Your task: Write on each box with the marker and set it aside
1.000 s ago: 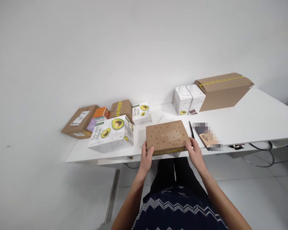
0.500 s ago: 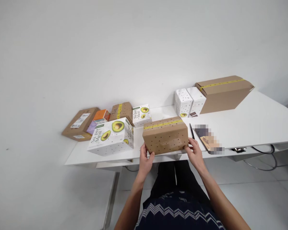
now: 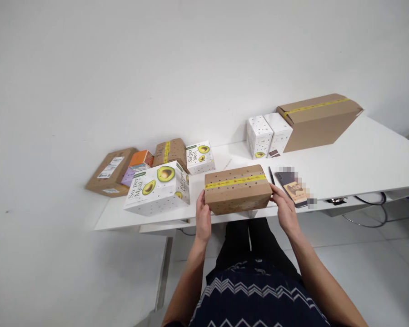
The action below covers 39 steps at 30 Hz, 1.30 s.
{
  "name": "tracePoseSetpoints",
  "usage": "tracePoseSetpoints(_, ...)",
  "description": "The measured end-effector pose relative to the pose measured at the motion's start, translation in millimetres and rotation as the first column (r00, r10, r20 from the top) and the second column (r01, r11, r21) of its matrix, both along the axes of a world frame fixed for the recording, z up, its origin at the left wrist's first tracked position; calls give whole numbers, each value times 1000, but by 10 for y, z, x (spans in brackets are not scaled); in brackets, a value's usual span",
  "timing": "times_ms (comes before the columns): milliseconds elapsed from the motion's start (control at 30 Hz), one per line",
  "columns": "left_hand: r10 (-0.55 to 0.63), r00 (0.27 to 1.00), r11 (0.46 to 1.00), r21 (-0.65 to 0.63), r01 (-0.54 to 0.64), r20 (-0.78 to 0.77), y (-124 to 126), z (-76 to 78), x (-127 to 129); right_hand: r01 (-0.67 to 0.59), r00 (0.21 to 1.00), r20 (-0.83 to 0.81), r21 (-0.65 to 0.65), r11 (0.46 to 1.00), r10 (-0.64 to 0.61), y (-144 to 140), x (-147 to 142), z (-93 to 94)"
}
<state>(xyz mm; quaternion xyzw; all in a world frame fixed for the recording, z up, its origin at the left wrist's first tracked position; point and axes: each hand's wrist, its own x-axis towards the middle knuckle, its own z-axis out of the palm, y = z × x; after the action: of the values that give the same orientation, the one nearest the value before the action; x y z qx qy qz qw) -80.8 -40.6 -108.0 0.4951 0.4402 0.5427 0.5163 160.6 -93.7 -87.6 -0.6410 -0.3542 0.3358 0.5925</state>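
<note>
A brown cardboard box [image 3: 238, 195] with yellow tape along its top is held between my hands at the front of the white table [image 3: 313, 156]. My left hand [image 3: 203, 218] grips its left end, and my right hand [image 3: 285, 210] grips its right end. Dark printed dots show on the top face. Close to my right hand lie a black pen [image 3: 271, 175] and a phone [image 3: 295, 188], the phone partly pixelated. A large white box with avocado pictures [image 3: 158, 188] stands left of my left hand.
Behind that white box are a brown labelled box [image 3: 111, 175], an orange box [image 3: 141, 158], a taped brown box [image 3: 171, 152] and a small avocado box [image 3: 201, 159]. Two white boxes [image 3: 259, 136] and a large cardboard box [image 3: 322, 125] stand against the wall. Cables [image 3: 378, 213] hang under the table's right side.
The held box has tilted so that more of its taped top shows and less of its front. Both hands have shifted their hold on its ends. The view has moved slightly.
</note>
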Motion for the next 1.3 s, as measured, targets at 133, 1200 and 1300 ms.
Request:
tracePoseSetpoints(133,69,988,997,49,-63,-140,-4,35,92,14,996,86,33,999,-17,68,-85,98)
tracePoseSetpoints(1200,294,784,730,658,185,-546,-147,497,601,172,498,759,-561,810,420,627,390,-356)
tracePoseSetpoints(1300,372,740,638,734,235,-560,-110,488,683,68,594,697,-541,838,401,597,462,-315)
